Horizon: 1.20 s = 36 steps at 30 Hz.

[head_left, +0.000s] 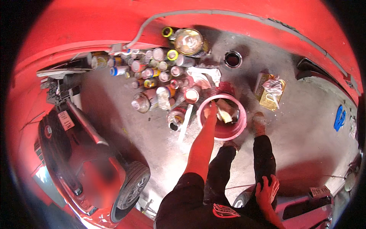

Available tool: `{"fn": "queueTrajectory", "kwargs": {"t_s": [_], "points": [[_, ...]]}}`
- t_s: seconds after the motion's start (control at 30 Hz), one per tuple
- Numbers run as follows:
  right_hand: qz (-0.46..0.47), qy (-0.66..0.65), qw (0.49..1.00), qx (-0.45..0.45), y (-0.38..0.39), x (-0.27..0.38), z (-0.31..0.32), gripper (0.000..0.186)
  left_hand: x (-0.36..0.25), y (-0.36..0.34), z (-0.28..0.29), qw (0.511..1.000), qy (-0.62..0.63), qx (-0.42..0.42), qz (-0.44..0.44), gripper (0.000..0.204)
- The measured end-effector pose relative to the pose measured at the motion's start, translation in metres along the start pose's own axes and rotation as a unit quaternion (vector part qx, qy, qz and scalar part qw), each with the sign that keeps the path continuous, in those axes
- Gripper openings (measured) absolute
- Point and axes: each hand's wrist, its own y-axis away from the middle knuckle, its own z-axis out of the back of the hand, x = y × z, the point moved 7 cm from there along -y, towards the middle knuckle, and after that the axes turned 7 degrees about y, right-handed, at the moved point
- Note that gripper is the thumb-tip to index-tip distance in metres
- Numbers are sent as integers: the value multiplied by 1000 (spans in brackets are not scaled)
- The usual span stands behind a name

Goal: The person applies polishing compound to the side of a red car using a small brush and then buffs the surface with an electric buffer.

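My left arm reaches down into a pink round tub (239, 126), with my left hand (209, 110) beside a crumpled pale cloth (225, 115) inside; its fingers are too unclear to tell what, if anything, they hold. My right hand (267, 190) rests by my right thigh, fingers apart and holding nothing. Just above and left of the tub are a white-topped can (191, 95) and a pinkish-white rag (204, 76). A long white strip (185, 124) lies left of the tub.
Many paint cans (152, 72) crowd the floor at upper left. A gold tin (268, 101) with rags and a dark round can (233, 59) stand right of them. A blue object (339, 118) lies far right. Vehicles (57, 137) stand at left and lower right (297, 212).
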Motion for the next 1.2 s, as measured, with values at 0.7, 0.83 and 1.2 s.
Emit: {"fn": "queueTrajectory", "kwargs": {"t_s": [0.7, 0.83, 1.2], "points": [[-15, 19, 1000, -4, -9, -22, 10, 38, -32, 86, 5, 961, -97, -85, -243, 23], [-12, 14, 1000, 3, -10, -27, 6, 38, -43, 134, -8, 848, -242, -11, -473, 15], [-21, 1, 1000, -7, -7, -30, 4, 38, -53, 156, -43, 665, -427, 294, -538, 26]]}}
